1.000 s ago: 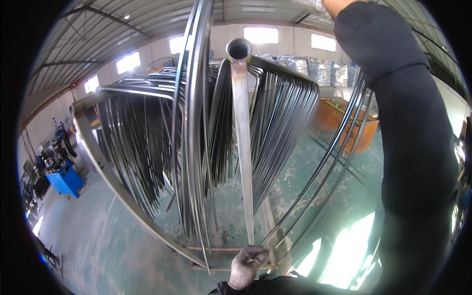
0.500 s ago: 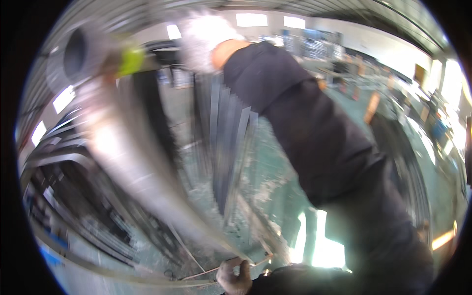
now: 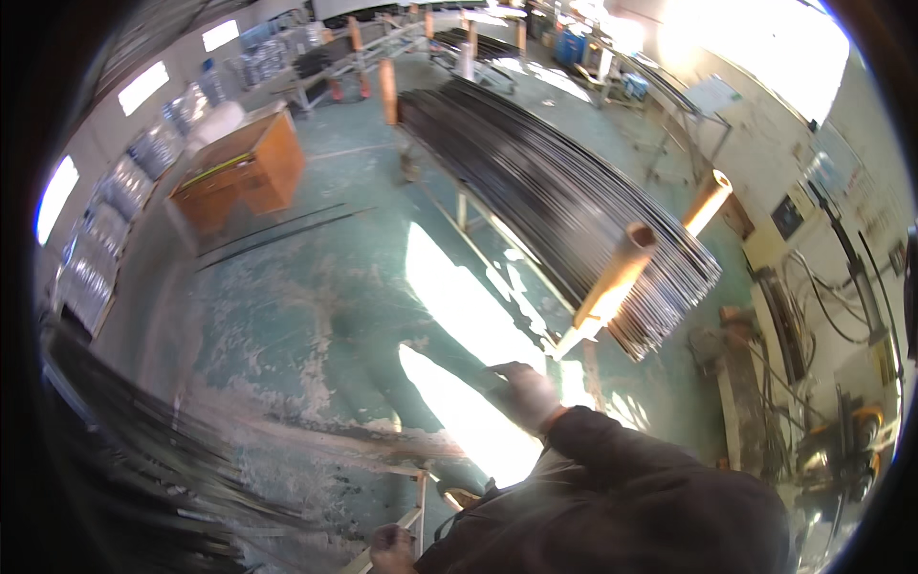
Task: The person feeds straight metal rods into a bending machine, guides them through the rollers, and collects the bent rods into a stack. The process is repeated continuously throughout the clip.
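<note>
I cannot tell whether the grip of my right hand or of my left hand is wide or narrow, as blur hides how far the fingers are parted. I have the right hand just below the centre of the frame, its fingertips pointing left above the green floor, near the foot of an orange-brown post. I have the left hand at the bottom edge, left of centre, beside a pale bar. A blurred mass of dark rods lies across the lower left. A stack of long dark bars runs from upper centre down to the right, its near end between that post and a second post. At upper left stands an orange-brown box, with two thin rods on the floor below it.
</note>
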Available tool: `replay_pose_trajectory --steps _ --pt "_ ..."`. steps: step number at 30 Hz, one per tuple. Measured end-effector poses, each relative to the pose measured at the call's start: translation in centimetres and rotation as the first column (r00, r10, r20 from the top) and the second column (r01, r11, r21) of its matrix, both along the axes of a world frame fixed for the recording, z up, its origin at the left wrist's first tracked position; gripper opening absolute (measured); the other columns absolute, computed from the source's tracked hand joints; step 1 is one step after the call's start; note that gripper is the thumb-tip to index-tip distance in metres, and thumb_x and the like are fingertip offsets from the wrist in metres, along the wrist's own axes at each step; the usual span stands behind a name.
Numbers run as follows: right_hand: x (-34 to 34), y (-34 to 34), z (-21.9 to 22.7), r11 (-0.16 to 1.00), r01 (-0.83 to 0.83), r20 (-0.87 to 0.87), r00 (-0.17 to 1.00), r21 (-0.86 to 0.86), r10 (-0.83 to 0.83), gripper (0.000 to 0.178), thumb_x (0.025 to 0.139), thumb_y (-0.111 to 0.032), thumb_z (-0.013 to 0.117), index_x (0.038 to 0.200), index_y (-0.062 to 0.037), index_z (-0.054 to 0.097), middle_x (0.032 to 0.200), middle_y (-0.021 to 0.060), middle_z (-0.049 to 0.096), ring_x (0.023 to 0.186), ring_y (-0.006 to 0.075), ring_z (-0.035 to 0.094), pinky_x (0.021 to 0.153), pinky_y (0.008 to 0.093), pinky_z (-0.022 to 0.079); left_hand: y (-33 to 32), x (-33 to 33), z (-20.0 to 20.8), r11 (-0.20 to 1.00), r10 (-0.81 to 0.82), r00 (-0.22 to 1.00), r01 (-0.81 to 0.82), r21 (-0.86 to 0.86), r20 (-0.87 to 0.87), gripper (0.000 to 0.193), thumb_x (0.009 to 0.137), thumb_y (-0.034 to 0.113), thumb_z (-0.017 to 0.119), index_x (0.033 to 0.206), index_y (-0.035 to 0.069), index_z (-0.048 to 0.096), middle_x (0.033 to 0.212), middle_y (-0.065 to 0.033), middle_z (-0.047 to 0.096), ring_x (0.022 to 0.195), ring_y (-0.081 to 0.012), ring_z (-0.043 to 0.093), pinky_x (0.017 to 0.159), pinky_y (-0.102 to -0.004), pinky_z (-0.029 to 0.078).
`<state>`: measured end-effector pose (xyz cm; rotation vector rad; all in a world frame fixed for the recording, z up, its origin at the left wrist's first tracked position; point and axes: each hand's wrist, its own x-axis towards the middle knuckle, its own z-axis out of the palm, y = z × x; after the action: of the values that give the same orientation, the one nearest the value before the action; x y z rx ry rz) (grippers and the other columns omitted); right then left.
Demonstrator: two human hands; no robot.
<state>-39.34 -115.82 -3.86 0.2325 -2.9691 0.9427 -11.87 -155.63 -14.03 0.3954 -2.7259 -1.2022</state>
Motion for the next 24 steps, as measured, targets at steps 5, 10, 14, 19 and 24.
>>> replay_pose_trajectory --steps 5,10,14,19,24 --pt "-1.2 28.8 -6.1 0.726 0.649 -0.126 0.759 0.226 -0.639 0.06 0.09 -0.028 0.085 0.143 -0.0083 0.065 0.132 0.0164 0.071 0.126 0.0378 0.065 0.112 0.0486 0.051 10.4 -10.5 5.1 0.987 0.154 0.945 -0.136 -0.082 0.287 0.03 0.102 0.035 0.081 0.098 0.006 0.077 0.085 -0.0045 0.073 0.077 -0.0255 0.071 0.072 -0.0392 0.058" --pt "-10.4 43.1 -11.4 0.664 0.558 0.084 0.731 0.498 -0.677 0.086 0.084 -0.047 0.092 0.15 -0.0034 0.059 0.147 0.019 0.062 0.139 0.0366 0.057 0.114 0.0497 0.049 30.8 -23.1 8.4 0.778 0.045 0.952 -0.223 0.587 0.302 0.009 0.102 0.004 0.076 0.11 0.001 0.074 0.104 -0.0071 0.078 0.091 -0.0139 0.072 0.082 -0.0321 0.06" --pt "-15.5 46.0 -15.1 0.694 0.378 0.078 0.845 0.613 -0.53 0.052 0.09 -0.041 0.083 0.121 -0.0016 0.07 0.121 0.0172 0.072 0.116 0.0342 0.068 0.095 0.0442 0.056 43.3 -26.7 10.9 0.765 -0.416 0.855 0.143 0.628 0.312 0.013 0.1 0.002 0.076 0.113 0.002 0.076 0.106 -0.0088 0.079 0.096 -0.0144 0.074 0.088 -0.0314 0.061" --pt "-15.4 47.4 -15.7 0.778 0.406 0.089 0.859 0.48 -0.503 0.039 0.093 -0.03 0.074 0.117 -0.0008 0.071 0.113 0.0217 0.073 0.106 0.0384 0.072 0.089 0.0466 0.059 49.0 -30.4 11.1 0.853 -0.394 0.827 0.166 0.496 0.4 0.014 0.099 0.002 0.078 0.112 0.002 0.075 0.104 -0.007 0.078 0.098 -0.0141 0.073 0.09 -0.031 0.059" --pt "-16.4 49.6 -13.8 0.893 0.374 0.318 0.84 0.25 -0.44 0.029 0.092 -0.028 0.076 0.101 -0.001 0.079 0.101 0.0258 0.081 0.099 0.0416 0.08 0.086 0.0496 0.063 50.7 -33.8 9.5 0.857 -0.317 0.875 0.099 0.506 0.366 0.01 0.099 0.007 0.079 0.102 0.001 0.071 0.094 -0.0051 0.072 0.09 -0.0138 0.069 0.085 -0.0327 0.057"
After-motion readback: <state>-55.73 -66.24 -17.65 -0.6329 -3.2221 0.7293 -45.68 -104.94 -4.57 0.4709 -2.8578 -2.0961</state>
